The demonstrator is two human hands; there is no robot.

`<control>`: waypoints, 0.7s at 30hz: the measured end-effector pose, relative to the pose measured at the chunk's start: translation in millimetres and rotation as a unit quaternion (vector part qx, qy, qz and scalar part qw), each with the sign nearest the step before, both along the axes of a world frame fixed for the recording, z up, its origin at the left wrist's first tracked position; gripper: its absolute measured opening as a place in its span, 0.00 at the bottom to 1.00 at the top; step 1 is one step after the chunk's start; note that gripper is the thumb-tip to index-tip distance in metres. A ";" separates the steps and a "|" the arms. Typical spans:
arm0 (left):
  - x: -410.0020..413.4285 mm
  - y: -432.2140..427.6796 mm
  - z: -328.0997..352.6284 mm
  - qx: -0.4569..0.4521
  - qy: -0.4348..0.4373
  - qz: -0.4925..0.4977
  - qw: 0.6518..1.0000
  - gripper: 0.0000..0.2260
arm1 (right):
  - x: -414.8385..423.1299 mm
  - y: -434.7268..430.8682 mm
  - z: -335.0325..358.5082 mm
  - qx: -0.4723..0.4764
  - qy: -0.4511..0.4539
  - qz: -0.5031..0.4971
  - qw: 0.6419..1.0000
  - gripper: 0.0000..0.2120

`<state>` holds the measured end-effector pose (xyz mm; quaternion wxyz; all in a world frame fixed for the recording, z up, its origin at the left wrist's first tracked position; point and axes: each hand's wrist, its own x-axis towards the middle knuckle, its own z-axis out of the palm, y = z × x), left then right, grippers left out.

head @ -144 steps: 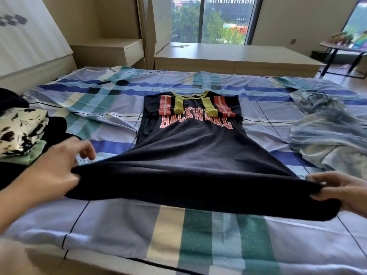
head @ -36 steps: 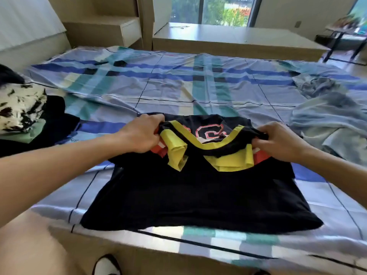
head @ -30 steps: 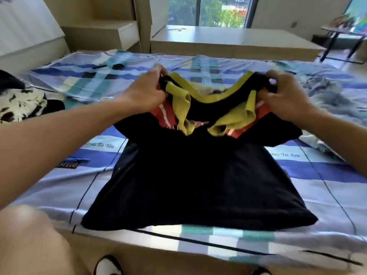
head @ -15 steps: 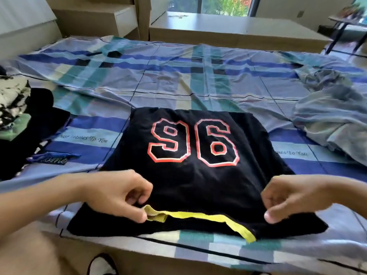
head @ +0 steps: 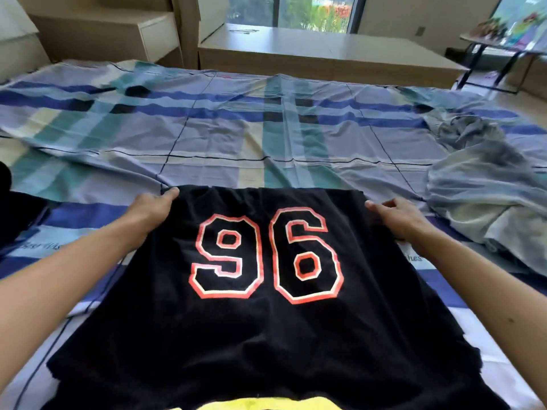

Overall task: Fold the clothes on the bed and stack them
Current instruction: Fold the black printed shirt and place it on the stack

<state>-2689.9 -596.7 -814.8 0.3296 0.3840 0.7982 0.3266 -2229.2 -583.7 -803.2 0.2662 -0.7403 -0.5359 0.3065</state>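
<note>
A black jersey (head: 266, 329) with a red-outlined "96" lies folded in half on the bed, number side up. Its yellow trim (head: 266, 405) peeks out at the near edge. My left hand (head: 154, 207) grips the far left corner of the fold, thumb along the top edge. At the far right corner my right hand (head: 398, 216) holds the cloth, its fingertips tucked at the edge. Both forearms lie along the jersey's sides.
A crumpled grey-blue garment (head: 479, 199) lies on the right of the plaid sheet (head: 236, 134). Dark folded clothes (head: 17, 214) show at the left edge. Beyond the bed stand a low wooden platform (head: 319, 51) and a bedside cabinet (head: 112, 34).
My hands left the yellow trim at the near edge and moved out to the jersey's far corners. The camera has come closer to the jersey.
</note>
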 end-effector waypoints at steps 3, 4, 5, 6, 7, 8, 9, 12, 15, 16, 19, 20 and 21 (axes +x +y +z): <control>2.2 18.4 1.6 0.002 -0.135 0.034 0.990 0.29 | -7.5 15.3 1.8 -0.034 0.052 -0.046 0.997 0.24; 2.7 25.4 2.4 0.003 -0.160 0.039 0.986 0.24 | -8.8 19.9 3.3 -0.051 0.060 -0.056 0.995 0.23; 1.6 30.4 2.8 -0.003 -0.183 0.041 0.982 0.20 | -12.3 25.0 2.8 -0.069 0.069 -0.059 0.993 0.22; 0.4 34.5 6.1 -0.011 -0.210 0.036 0.977 0.16 | -12.2 26.4 6.7 -0.075 0.082 -0.060 0.992 0.21; -5.0 37.0 7.6 -0.021 -0.236 0.036 0.971 0.15 | -13.4 30.3 6.7 -0.076 0.094 -0.055 0.991 0.19; -11.4 40.2 8.4 -0.026 -0.257 0.034 0.965 0.15 | -12.3 34.7 6.4 -0.070 0.101 -0.053 0.991 0.17; -17.7 42.4 8.8 -0.025 -0.265 0.036 0.963 0.17 | -11.8 36.4 6.7 -0.058 0.107 -0.052 0.991 0.14; -32.1 46.6 8.3 -0.009 -0.251 0.052 0.967 0.14 | -1.8 38.7 7.7 -0.040 0.143 -0.081 0.986 0.08; -39.1 49.3 4.2 -0.010 -0.229 0.050 0.972 0.13 | 10.5 38.0 6.1 -0.068 0.109 -0.119 0.985 0.08; -40.2 51.0 -1.0 0.000 -0.170 0.039 0.985 0.13 | 12.8 39.1 3.0 -0.064 0.067 -0.115 0.989 0.06; -40.7 50.7 -12.3 0.047 0.192 -0.035 0.980 0.13 | 9.2 43.2 -3.4 0.030 -0.131 -0.049 0.990 0.07; -37.6 49.6 -13.0 0.069 0.253 -0.072 0.962 0.16 | 7.7 45.2 -5.7 0.052 -0.125 -0.015 0.991 0.11; -33.3 47.7 -11.4 0.075 0.260 -0.122 0.955 0.20 | 5.6 44.9 -6.4 0.056 -0.088 0.028 0.994 0.19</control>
